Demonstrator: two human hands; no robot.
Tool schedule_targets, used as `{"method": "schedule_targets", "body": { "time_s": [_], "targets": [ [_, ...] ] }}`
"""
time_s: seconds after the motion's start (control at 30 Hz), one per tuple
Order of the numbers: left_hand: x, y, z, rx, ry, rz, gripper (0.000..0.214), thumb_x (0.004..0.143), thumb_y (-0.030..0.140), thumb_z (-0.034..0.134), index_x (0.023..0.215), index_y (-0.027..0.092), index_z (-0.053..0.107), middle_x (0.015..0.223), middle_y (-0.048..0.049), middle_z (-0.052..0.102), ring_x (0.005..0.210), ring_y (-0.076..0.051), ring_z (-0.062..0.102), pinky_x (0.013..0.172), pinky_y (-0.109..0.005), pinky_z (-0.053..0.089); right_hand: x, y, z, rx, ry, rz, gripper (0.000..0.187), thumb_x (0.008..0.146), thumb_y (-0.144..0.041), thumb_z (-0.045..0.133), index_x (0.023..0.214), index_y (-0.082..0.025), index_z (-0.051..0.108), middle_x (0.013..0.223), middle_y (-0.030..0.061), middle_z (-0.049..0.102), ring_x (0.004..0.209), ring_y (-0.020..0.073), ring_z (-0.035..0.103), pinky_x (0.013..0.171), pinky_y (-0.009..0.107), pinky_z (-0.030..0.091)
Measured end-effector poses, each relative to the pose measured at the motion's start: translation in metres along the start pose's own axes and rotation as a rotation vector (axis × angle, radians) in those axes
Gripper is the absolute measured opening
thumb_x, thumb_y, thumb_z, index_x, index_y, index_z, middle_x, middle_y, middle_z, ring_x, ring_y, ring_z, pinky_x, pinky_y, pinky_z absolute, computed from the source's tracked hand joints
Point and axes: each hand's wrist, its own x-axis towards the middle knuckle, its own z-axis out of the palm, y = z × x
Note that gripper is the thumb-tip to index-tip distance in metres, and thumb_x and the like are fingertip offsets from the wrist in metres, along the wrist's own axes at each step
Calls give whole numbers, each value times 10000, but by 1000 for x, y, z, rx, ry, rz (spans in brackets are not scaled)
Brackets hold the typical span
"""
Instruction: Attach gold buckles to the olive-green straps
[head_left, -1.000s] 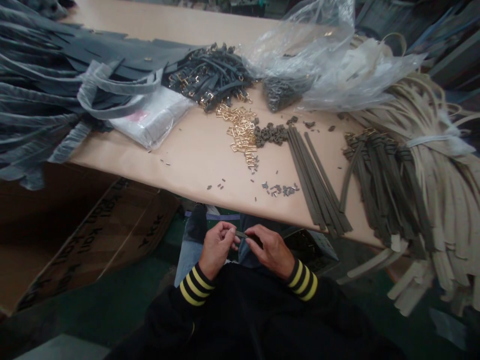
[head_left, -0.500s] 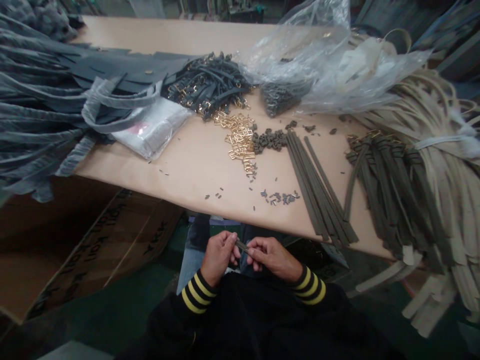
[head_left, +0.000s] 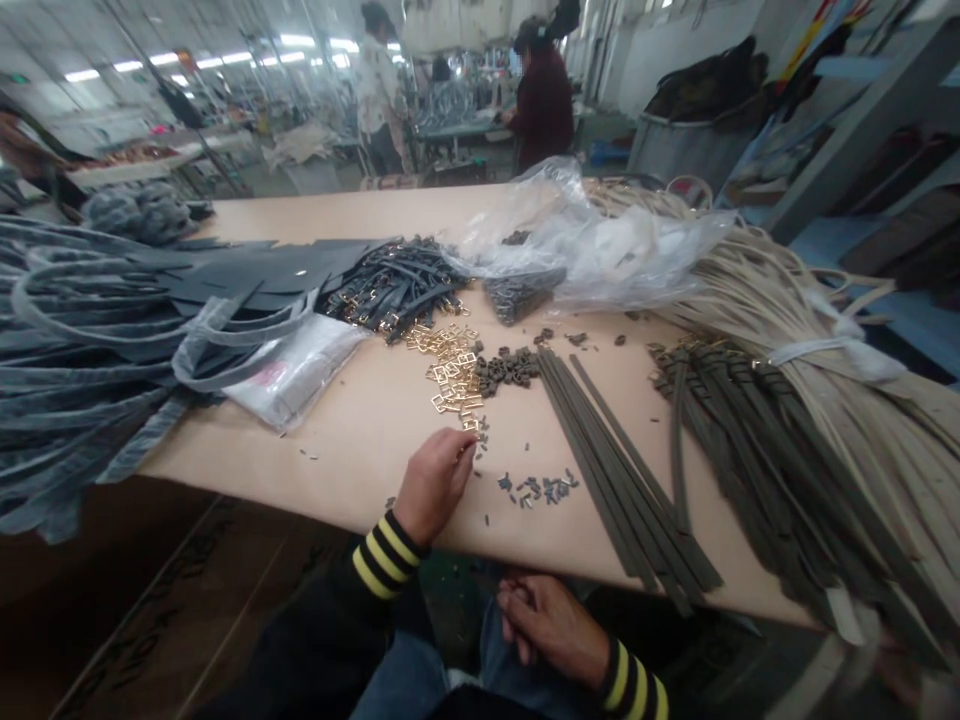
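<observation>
Gold-coloured metal buckles lie in a loose heap near the middle of the table, thinning out toward the near edge, and my left hand is at that thin end, reaching in over the near edge with thumb and fingertips drawn together at the nearest buckle. I can't tell whether I have hold of that one or am only beside it. My right hand is below the near edge, over my lap, its fingers curled well in; whether anything is tucked inside them I can't tell. Against the right side of the heap sits a cluster of small olive loops, and closer to the near edge lies a scatter of little grey pieces. Right of those, flat olive strips run lengthwise toward the near edge, some ends reaching past it. Farther right, a bunch of olive straps and a tied bundle of beige straps spread over the right end. Toward the far edge are a pile of dark straps with buckles and a crumpled clear plastic bag. A plastic-wrapped packet lies left of the heap, beside grey wrapped straps that hang over the left end.
</observation>
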Motion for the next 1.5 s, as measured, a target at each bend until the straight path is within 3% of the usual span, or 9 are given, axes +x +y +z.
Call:
{"method": "schedule_targets", "body": {
  "time_s": [0.3, 0.43, 0.6, 0.7, 0.8, 0.87, 1.03, 1.23, 1.5],
  "targets": [
    [109, 11, 51, 215, -218, 163, 165, 743, 62, 416, 747, 151, 555, 826, -87, 535, 829, -200, 494, 762, -339, 404, 4, -3, -4, -32, -26, 33, 365, 701, -529, 346, 676, -170, 406, 456, -49, 456, 310, 51, 363, 349, 177, 297],
    [123, 10, 66, 163, -242, 141, 200, 705, -5, 417, 631, 148, 522, 757, -84, 525, 823, -204, 496, 748, -329, 405, 6, 3, -5, -8, -54, 56, 367, 692, -529, 353, 725, -168, 408, 467, -52, 459, 309, 55, 363, 336, 175, 288],
    [121, 5, 60, 68, -223, 102, 157, 696, 23, 462, 684, 163, 533, 725, -44, 543, 764, -176, 520, 741, -314, 407, 2, -1, -8, 5, -70, 30, 311, 719, -473, 341, 735, -168, 403, 494, -51, 469, 311, 48, 365, 343, 167, 291],
    [109, 10, 45, -154, -196, -13, 65, 719, 106, 492, 743, 153, 531, 672, -19, 562, 648, -137, 541, 664, -293, 438, 1, -4, -10, -12, -63, 27, 263, 733, -433, 354, 715, -175, 397, 483, -58, 463, 314, 50, 373, 351, 166, 296],
    [81, 21, 22, -705, -217, -272, 64, 691, 152, 559, 746, 127, 535, 699, -28, 612, 646, -119, 583, 647, -269, 457, 1, -3, -10, -11, -57, 20, 231, 742, -401, 371, 720, -173, 398, 482, -55, 473, 320, 55, 383, 358, 168, 307],
    [55, 27, 8, -874, -205, -394, 129, 655, 169, 615, 747, 121, 538, 762, -41, 639, 693, -126, 607, 663, -255, 461, -2, -3, -9, -7, -54, 11, 216, 745, -382, 388, 732, -167, 407, 501, -45, 492, 332, 57, 389, 362, 167, 310],
    [-12, 31, -11, -1052, -76, -637, 172, 622, 181, 667, 723, 120, 542, 799, -44, 666, 696, -115, 623, 666, -217, 476, -27, -19, -6, -49, -8, -141, 199, 766, -345, 419, 695, -160, 437, 531, -21, 517, 381, 59, 390, 402, 178, 321],
    [-62, 32, -7, -1258, -15, -869, 190, 618, 206, 676, 672, 112, 520, 743, -52, 670, 613, -85, 613, 566, -158, 484, -46, -48, -7, -29, 212, -251, 230, 794, -387, 404, 733, -167, 436, 517, -30, 488, 384, 59, 352, 389, 186, 284],
    [-88, 33, -7, -1151, 64, -789, 161, 641, 235, 646, 666, 121, 535, 674, -8, 633, 614, -87, 586, 579, -179, 477, -41, -54, 7, -142, 250, -254, 211, 788, -352, 416, 681, -171, 432, 511, -24, 507, 395, 68, 394, 409, 194, 309]
  ]
}}
